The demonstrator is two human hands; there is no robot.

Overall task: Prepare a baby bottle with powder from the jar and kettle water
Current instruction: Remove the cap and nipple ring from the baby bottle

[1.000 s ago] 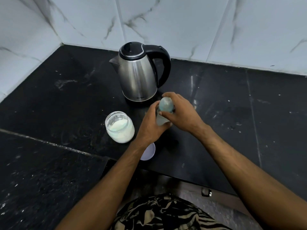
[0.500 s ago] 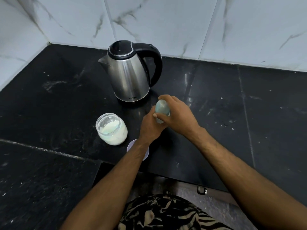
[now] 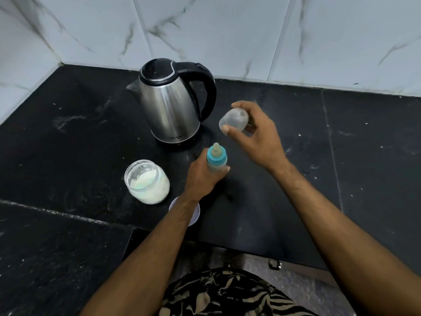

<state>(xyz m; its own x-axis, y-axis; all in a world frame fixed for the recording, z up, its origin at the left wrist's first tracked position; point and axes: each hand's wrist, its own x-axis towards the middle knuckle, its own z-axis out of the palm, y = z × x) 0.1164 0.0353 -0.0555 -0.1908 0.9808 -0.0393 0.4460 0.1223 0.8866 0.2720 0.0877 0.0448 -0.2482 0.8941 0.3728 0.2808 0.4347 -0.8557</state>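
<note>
My left hand (image 3: pixel 202 176) grips a baby bottle (image 3: pixel 216 159) upright on the black counter; its blue collar and bare teat show above my fingers. My right hand (image 3: pixel 257 135) holds the bottle's clear dome cap (image 3: pixel 233 120) up and to the right of the bottle, clear of it. An open glass jar (image 3: pixel 147 181) of white powder stands left of my left hand. A steel kettle (image 3: pixel 169 106) with a black lid and handle stands behind the bottle, lid shut, spout to the left.
The jar's white lid (image 3: pixel 193 215) lies flat on the counter, mostly under my left forearm. The black stone counter (image 3: pixel 341 156) runs into a corner of white marbled wall tiles (image 3: pixel 205 30). A lower counter section (image 3: pixel 57 247) sits at front left.
My right hand has pulled the clear cap off the bottle and lifted it up and to the right, baring the teat. My left hand still holds the bottle.
</note>
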